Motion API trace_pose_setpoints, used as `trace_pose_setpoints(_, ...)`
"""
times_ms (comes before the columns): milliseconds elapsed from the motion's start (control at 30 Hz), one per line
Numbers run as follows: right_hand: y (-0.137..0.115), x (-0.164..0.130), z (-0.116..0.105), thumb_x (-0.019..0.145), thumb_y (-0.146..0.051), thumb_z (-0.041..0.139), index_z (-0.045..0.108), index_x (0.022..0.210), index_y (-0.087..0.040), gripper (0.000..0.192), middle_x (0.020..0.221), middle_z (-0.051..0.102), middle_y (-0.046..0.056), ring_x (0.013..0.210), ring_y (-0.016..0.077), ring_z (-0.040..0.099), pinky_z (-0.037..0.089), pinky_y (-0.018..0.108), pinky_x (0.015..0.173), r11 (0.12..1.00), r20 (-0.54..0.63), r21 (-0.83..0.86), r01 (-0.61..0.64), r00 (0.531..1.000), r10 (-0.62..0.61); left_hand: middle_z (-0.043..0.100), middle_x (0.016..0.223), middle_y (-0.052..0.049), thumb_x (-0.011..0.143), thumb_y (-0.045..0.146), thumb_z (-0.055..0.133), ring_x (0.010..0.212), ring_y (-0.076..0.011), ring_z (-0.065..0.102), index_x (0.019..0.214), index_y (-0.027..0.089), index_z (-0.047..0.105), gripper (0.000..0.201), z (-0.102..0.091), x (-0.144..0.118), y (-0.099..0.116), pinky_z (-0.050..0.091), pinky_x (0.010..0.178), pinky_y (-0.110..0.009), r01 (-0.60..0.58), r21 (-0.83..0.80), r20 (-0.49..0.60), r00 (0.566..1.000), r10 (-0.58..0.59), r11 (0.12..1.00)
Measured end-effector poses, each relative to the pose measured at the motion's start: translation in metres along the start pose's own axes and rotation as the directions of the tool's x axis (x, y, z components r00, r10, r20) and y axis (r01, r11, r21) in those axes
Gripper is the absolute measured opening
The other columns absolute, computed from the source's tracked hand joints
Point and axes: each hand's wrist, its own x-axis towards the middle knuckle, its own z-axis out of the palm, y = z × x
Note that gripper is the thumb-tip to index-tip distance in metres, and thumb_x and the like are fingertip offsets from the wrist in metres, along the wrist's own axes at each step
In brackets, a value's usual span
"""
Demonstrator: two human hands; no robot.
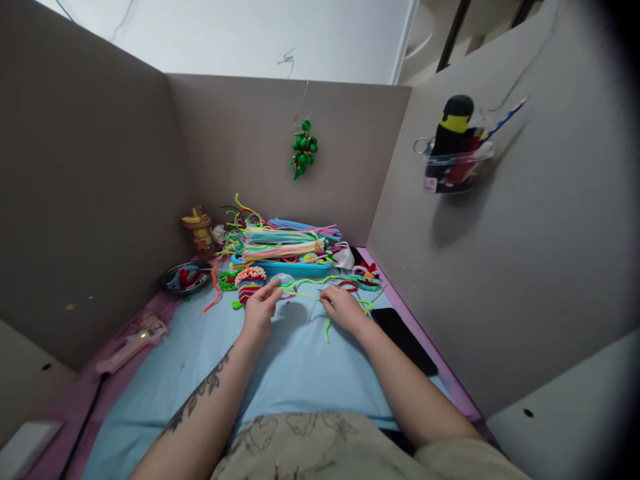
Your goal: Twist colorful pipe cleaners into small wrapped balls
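Note:
A thin yellow-green pipe cleaner (303, 295) stretches between my two hands above the blue cloth. My left hand (263, 307) pinches its left end, with thumb and forefinger together. Right at those fingertips is a round pink and turquoise coil (283, 280); whether the fingers touch it, I cannot tell. My right hand (341, 307) is closed around the other end, its fingertips partly hidden. Just beyond, a brighter green pipe cleaner (327, 280) lies across the cloth. Beside my left hand sits a striped, rainbow-coloured pipe-cleaner piece (250, 283) with a peach edge.
Bundles of pipe cleaners (285, 240) fill a blue tray (300, 269) at the back. A metal bowl (185, 277) and a pink glue gun (135, 345) lie left, a black phone (404, 340) right. Grey panels (290, 107) enclose the table; a filled plastic cup (457, 170) hangs on the right one.

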Motion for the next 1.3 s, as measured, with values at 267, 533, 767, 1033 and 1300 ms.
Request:
trace_pose_setpoints(267, 0.014, 0.002, 0.016, 0.072, -0.007, 0.05, 0.059, 0.075, -0.019, 0.015, 0.077, 0.058, 0.005, 0.073, 0.0167, 0.051, 0.035, 0.025, 0.064, 0.991, 0.15, -0.13, 0.01, 0.989, 0.01, 0.044, 0.052, 0.008, 0.051, 0.035, 0.081, 0.039, 0.0, 0.023, 0.107, 0.011, 0.064, 0.064, -0.003, 0.002, 0.004, 0.013, 0.039, -0.019, -0.028, -0.111, -0.024, 0.999, 0.025, 0.993)
trace_pose_setpoints(533, -0.003, 0.001, 0.001, 0.078, -0.028, 0.053, 0.058, 0.076, -0.018, 0.012, 0.073, 0.057, 0.003, 0.068, 0.0155, 0.052, 0.041, 0.026, 0.063, 0.879, -0.274, 0.46, -0.127, 0.921, 0.277, 0.041, 0.048, 0.009, 0.051, 0.034, 0.081, 0.037, -0.0002, 0.025, 0.108, 0.01, 0.063, 0.063, -0.005, 0.005, 0.006, 0.013, 0.038, -0.019, 0.037, -0.122, 0.01, 0.999, -0.036, 0.992)
trace_pose_setpoints(767, -0.03, 0.001, -0.002, 0.065, -0.03, 0.067, 0.056, 0.069, -0.018, 0.017, 0.059, 0.056, -0.003, 0.053, 0.0103, 0.051, 0.041, 0.022, 0.052, 0.186, -0.013, 0.978, -0.093, 0.866, 0.5, 0.038, 0.046, 0.01, 0.054, 0.032, 0.079, 0.035, -0.0005, 0.026, 0.106, 0.009, 0.063, 0.059, 0.002, -0.006, 0.003, 0.013, 0.038, -0.019, 0.209, -0.074, 0.201, 0.961, -0.191, 0.975)
trace_pose_setpoints(1033, -0.039, 0.0, 0.008, 0.06, -0.03, 0.071, 0.063, 0.073, -0.015, 0.022, 0.06, 0.066, 0.001, 0.046, 0.0079, 0.051, 0.035, 0.018, 0.043, 0.06, 0.216, 0.962, -0.266, 0.877, 0.43, 0.041, 0.046, 0.008, 0.058, 0.035, 0.077, 0.037, -0.0008, 0.027, 0.104, 0.01, 0.065, 0.054, 0.004, -0.007, -0.001, 0.014, 0.039, -0.018, 0.134, -0.02, 0.224, 0.966, -0.127, 0.991)
trace_pose_setpoints(1300, -0.049, -0.002, 0.015, 0.057, -0.033, 0.074, 0.049, 0.058, -0.016, 0.03, 0.033, 0.043, -0.009, 0.026, 0.0023, 0.027, 0.014, 0.016, 0.03, -0.149, 0.497, 0.865, -0.479, 0.778, 0.385, 0.064, 0.065, -0.003, 0.064, 0.035, 0.072, 0.057, -0.0107, 0.054, 0.099, 0.013, 0.069, 0.041, 0.005, -0.009, -0.004, 0.037, 0.048, -0.019, -0.085, 0.132, 0.195, 0.979, 0.059, 0.988)
